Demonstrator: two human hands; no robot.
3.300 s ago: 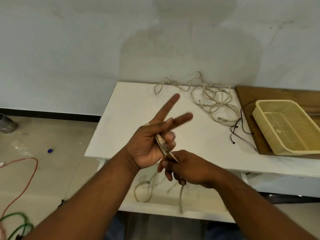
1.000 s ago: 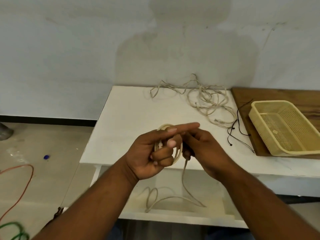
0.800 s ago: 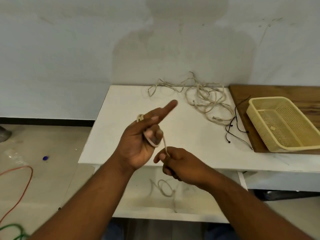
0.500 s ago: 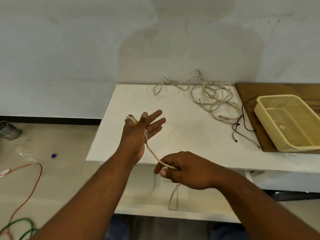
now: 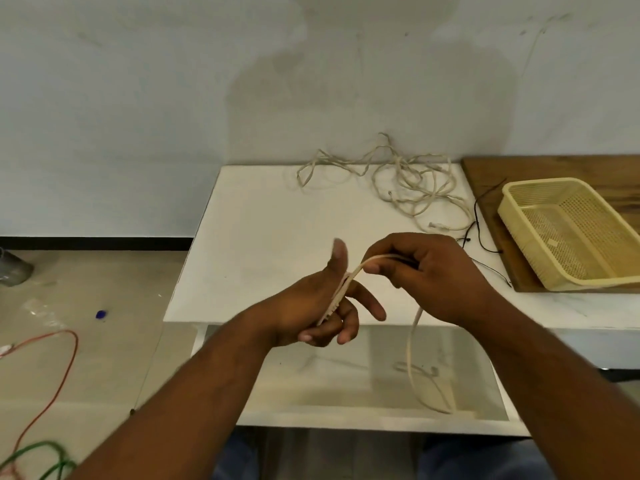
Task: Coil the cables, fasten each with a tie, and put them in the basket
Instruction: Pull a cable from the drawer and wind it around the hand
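wall (image 5: pixel 138 98): pale, blotched plaster stood behind.
table (image 5: pixel 277 220): smooth white top, with a shelf (image 5: pixel 346 393) beneath.
basket (image 5: pixel 540 183): yellow perforated plastic, sat on a wooden board (image 5: pixel 485 168).
loose cables (image 5: pixel 408 188): beige kinked tangle lay at the table's back.
left hand (image 5: pixel 311 306): fingers curled round the cable (image 5: pixel 410 351).
right hand (image 5: pixel 429 271): pinched it just beside.
cable: thin, springy; tail hung to the shelf.
step: winding wanted even turns, light tension.

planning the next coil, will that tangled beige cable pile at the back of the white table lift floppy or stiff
Probably floppy: the cable pile lies in loose, kinked loops. Likely light, since the strands look thin. It may lift as one snarl, because the loops cross each other.
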